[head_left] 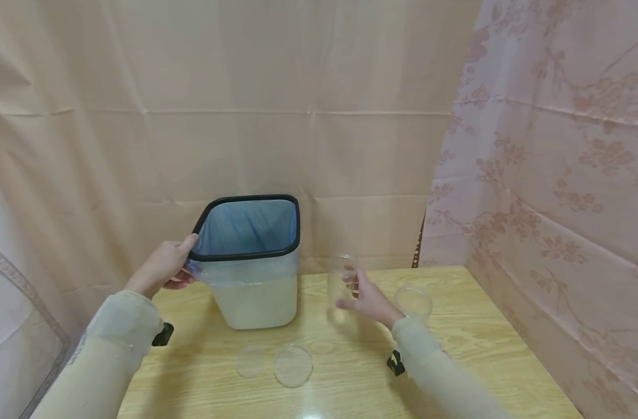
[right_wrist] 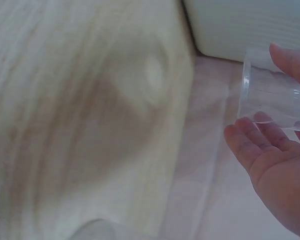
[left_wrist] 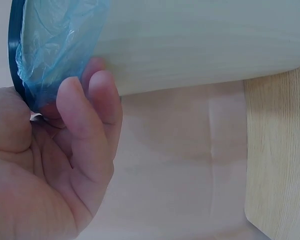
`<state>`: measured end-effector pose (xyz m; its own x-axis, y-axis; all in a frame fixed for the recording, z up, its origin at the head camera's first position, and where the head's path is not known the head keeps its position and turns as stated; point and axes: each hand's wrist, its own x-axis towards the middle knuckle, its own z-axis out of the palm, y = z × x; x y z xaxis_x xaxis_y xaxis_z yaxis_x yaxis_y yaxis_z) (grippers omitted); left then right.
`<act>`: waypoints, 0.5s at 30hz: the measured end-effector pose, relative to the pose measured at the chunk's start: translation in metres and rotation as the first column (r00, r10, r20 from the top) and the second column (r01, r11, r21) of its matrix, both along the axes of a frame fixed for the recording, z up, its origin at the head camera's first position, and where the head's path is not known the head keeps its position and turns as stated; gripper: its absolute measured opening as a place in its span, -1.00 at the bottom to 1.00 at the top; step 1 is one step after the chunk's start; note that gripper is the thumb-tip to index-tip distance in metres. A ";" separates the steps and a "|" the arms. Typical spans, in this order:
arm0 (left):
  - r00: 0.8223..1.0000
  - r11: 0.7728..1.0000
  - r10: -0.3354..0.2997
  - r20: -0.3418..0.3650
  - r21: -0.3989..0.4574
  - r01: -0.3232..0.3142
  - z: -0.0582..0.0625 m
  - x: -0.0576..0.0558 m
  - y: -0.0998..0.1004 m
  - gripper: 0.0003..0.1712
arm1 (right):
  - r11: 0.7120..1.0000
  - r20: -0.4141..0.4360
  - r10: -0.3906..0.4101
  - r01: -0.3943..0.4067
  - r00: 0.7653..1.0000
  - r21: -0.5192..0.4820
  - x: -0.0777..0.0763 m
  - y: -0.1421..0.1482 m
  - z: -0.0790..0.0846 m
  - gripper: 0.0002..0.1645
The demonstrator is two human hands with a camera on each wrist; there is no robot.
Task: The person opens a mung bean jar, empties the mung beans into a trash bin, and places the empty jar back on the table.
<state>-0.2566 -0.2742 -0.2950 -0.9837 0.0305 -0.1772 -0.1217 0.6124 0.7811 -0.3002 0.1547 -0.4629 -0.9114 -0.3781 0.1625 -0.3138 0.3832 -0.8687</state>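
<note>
A pale waste bin (head_left: 263, 304) with a black rim (head_left: 245, 256) and a blue plastic liner (head_left: 248, 224) stands on the table, tilted slightly in the head view. My left hand (head_left: 164, 267) grips its near left corner, thumb over the rim and fingers beneath. In the left wrist view, those fingers curl by the liner's folded-over edge (left_wrist: 65, 40). To the right of the bin, my right hand (head_left: 370, 299) holds a clear plastic cup (head_left: 337, 283) around its side. The right wrist view shows the cup's clear wall (right_wrist: 270, 95) between thumb and fingers.
Two clear round lids (head_left: 293, 365) lie side by side on the wooden table (head_left: 350, 384) in front of the bin. Another clear round piece (head_left: 414, 301) sits right of my right hand. A beige curtain (head_left: 308, 145) hangs behind, a floral one (head_left: 559, 174) at the right.
</note>
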 end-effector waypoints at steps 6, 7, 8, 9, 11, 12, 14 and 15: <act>1.000 1.000 0.005 0.001 0.001 -0.005 -0.001 -0.001 0.000 -0.23 | 0.999 -0.006 0.007 -0.006 1.000 0.047 0.003 -0.003 -0.015 0.09; 1.000 1.000 0.006 0.000 0.000 -0.006 -0.001 -0.001 -0.001 -0.23 | 0.998 -0.008 0.005 -0.004 1.000 0.058 0.003 -0.004 -0.017 0.09; 1.000 1.000 0.005 -0.001 -0.002 -0.005 -0.001 -0.001 -0.001 -0.23 | 0.998 -0.011 0.004 -0.003 1.000 0.066 0.003 -0.004 -0.019 0.08; 1.000 1.000 0.006 -0.002 -0.003 -0.006 -0.001 -0.001 -0.001 -0.23 | 0.997 -0.010 0.000 0.001 1.000 0.074 0.002 -0.005 -0.021 0.08; 1.000 1.000 0.004 -0.004 -0.006 -0.004 -0.001 -0.001 -0.002 -0.23 | 0.996 0.002 -0.010 0.010 1.000 0.084 0.002 -0.006 -0.025 0.08; 1.000 1.000 0.003 -0.005 -0.008 -0.003 -0.002 -0.001 -0.002 -0.23 | 0.996 0.006 -0.014 0.014 1.000 0.085 0.001 -0.006 -0.027 0.08; 1.000 1.000 0.000 -0.006 -0.005 0.000 -0.002 -0.001 -0.002 -0.23 | 0.996 0.014 -0.016 0.014 1.000 0.083 0.001 -0.007 -0.030 0.08; 1.000 1.000 0.001 -0.006 -0.002 -0.001 -0.002 -0.001 -0.002 -0.23 | 0.996 0.022 -0.015 0.013 1.000 0.085 0.001 -0.007 -0.032 0.08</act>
<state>-0.2576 -0.2761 -0.2972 -0.9848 0.0292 -0.1715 -0.1177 0.6141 0.7804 -0.2993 0.1473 -0.4948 -0.9199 -0.3766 0.1097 -0.2884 0.4598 -0.8399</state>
